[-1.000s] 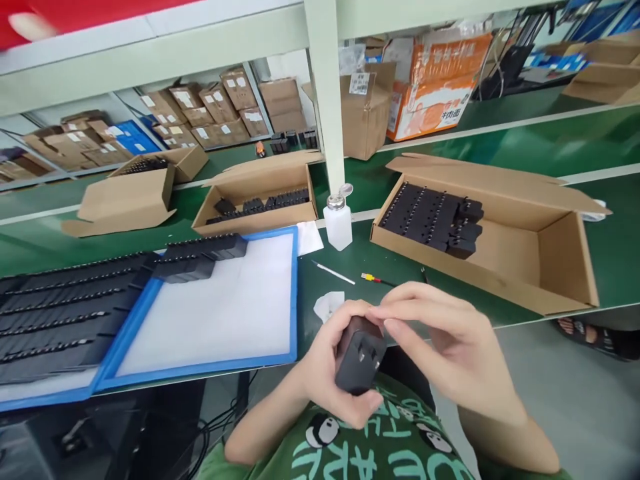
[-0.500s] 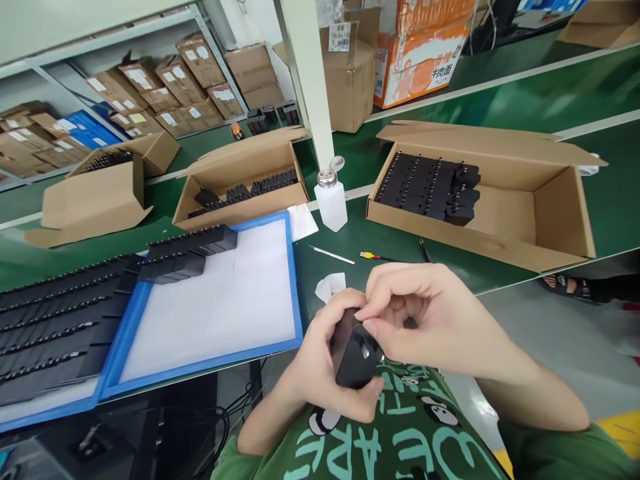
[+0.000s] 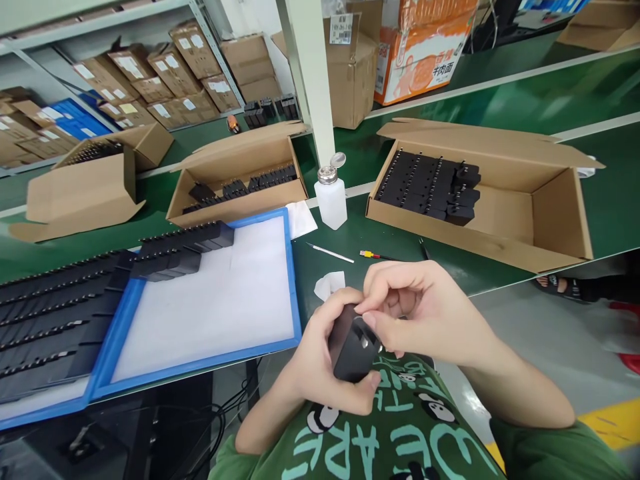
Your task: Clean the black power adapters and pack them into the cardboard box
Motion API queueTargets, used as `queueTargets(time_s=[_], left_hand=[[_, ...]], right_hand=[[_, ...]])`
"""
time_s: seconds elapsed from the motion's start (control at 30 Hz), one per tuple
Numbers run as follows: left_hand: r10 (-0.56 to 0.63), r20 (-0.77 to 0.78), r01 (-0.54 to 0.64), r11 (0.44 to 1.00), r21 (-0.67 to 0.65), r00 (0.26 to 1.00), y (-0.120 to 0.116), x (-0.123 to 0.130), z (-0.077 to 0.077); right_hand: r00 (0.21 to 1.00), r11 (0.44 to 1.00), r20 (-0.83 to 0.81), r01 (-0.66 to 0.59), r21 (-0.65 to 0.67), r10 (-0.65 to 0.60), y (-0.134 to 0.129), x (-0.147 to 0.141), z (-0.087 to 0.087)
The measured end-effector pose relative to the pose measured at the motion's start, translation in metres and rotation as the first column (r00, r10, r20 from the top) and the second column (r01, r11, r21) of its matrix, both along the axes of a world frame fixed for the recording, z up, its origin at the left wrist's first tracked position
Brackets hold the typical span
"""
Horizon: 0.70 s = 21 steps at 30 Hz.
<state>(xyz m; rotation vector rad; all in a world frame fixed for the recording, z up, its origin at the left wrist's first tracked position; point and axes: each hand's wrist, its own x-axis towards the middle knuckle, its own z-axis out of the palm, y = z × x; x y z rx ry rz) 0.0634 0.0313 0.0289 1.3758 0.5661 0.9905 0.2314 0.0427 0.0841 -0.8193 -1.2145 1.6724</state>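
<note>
My left hand (image 3: 320, 360) is wrapped round a black power adapter (image 3: 354, 350), tilted in front of my shirt, with metal prongs on the face turned to the right. Thumb and index finger of my right hand (image 3: 415, 307) are pinched together at the adapter's upper edge. Whatever lies between those fingertips is too small to make out. Just beyond my hands are a crumpled white paper (image 3: 330, 285), a thin white stick (image 3: 330, 253) and a cable with a yellow plug (image 3: 373, 255).
A blue-rimmed tray (image 3: 295, 287) holds rows of black adapters (image 3: 170, 257) at left. An open carton (image 3: 540, 253) of adapters stands at right, another carton (image 3: 235, 212) at back left. Between them are a white pump bottle (image 3: 332, 205) and a post (image 3: 310, 80).
The view has shifted slightly. My left hand still holds the adapter, and my right fingertips stay pinched at its upper edge with hardly any movement.
</note>
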Motion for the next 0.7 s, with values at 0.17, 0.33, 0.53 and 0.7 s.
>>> queueTargets(time_s=[0.17, 0.33, 0.53, 0.7], left_hand=[[-0.026, 0.028, 0.026, 1.0, -0.004, 0.999, 0.001, 0.0, -0.002], [-0.037, 0.048, 0.037, 0.999, -0.005, 0.998, 0.002, 0.0, -0.004], [-0.073, 0.061, 0.076, 0.996, -0.042, 0.995, 0.004, -0.001, -0.002], [-0.169, 0.053, 0.174, 0.977, -0.126, 0.984, 0.006, -0.007, -0.002]], right_hand=[[1.0, 1.0, -0.025, 0.0, -0.002, 0.0, 0.001, -0.001, -0.002], [1.0, 1.0, -0.01, 0.005, -0.018, -0.005, 0.001, -0.002, -0.003], [1.0, 0.997, -0.001, -0.02, -0.07, 0.02, 0.003, 0.0, -0.004], [0.991, 0.994, 0.091, -0.099, -0.037, 0.102, 0.011, 0.008, -0.003]])
